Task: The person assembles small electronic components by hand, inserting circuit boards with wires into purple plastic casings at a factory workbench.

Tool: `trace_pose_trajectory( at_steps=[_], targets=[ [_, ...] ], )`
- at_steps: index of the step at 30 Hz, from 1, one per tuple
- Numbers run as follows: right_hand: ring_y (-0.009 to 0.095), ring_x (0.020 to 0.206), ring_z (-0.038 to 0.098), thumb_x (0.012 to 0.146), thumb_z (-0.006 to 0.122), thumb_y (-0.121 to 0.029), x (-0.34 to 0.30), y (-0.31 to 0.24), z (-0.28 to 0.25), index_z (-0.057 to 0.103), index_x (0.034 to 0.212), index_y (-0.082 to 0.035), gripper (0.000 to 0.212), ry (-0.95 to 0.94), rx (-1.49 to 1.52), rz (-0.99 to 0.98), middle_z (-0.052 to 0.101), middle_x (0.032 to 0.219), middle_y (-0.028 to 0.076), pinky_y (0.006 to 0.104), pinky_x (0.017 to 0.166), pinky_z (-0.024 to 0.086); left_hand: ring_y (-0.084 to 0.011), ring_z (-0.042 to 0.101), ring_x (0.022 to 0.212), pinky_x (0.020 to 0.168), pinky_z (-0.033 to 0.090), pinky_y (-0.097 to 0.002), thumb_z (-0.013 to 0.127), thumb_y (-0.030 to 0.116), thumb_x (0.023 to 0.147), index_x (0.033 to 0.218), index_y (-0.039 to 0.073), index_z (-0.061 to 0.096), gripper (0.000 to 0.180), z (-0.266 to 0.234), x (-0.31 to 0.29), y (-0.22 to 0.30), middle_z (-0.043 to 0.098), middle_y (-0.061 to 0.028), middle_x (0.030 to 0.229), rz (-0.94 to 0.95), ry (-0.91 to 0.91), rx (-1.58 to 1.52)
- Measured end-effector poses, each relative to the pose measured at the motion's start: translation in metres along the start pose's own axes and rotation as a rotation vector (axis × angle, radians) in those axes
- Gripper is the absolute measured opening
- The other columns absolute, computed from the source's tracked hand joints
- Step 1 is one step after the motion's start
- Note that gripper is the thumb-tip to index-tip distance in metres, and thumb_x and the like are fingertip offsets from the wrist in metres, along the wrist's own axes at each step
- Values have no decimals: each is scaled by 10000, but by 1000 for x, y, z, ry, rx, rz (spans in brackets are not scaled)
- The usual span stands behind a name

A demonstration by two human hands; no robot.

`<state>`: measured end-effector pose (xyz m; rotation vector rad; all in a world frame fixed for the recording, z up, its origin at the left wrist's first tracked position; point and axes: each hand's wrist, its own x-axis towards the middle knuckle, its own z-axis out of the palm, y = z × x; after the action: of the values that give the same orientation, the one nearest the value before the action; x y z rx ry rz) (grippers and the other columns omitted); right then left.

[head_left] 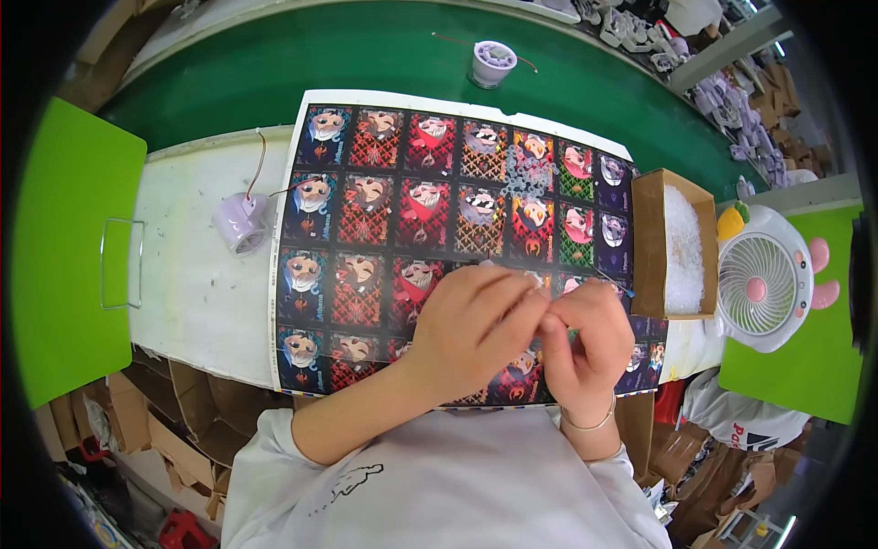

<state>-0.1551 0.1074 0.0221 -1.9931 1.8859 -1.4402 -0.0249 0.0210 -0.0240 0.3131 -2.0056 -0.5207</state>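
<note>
Both hands meet over a large printed sheet (370, 220) covered with rows of cartoon cards. My left hand (476, 316) has its fingers curled and pinched, with a small whitish bit showing at the fingertips. Close against it, my right hand (590, 339) pinches too, thumb against bent fingers. What the two hold is mostly hidden and too small to name. Beyond them on the sheet lies a loose pile of small clear pieces (530, 171). A thin dark tool-like rod (608, 276) lies just past my right hand.
Right of the sheet stands a cardboard box (651, 247) of tiny translucent pieces, beside a white fan (764, 279) with pink ears. A lilac round housing (242, 222) with wires sits left; another wired housing (494, 62) stands on the green surface (366, 55) behind. Green boards (82, 247) flank the bench.
</note>
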Motion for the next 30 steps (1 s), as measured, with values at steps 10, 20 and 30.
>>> trace_pose_trajectory(
  at_steps=[10,20,30],
  targets=[
    [143,671,527,900,624,0,-10,6,0,609,868,33,48,158,147,417,585,794,87,274,564,418,-345,586,895,744,496,-424,622,-25,731,1035,25,626,309,-3,-12,-9,608,-144,1006,-345,-263,-25],
    [124,738,598,896,590,70,-21,14,27,663,1068,9,196,-117,495,648,636,919,67,243,649,489,-314,635,914,814,488,-390,500,-22,855,1149,-19,629,321,-1,-26,-19,666,-179,1056,-639,-302,-369],
    [273,745,622,797,625,75,-9,26,15,663,992,-11,217,-203,51,252,623,893,134,357,646,506,-288,618,813,744,474,-329,500,-78,792,1210,-3,622,442,-2,-25,-22,654,-170,962,-594,-333,-349]
  ],
)
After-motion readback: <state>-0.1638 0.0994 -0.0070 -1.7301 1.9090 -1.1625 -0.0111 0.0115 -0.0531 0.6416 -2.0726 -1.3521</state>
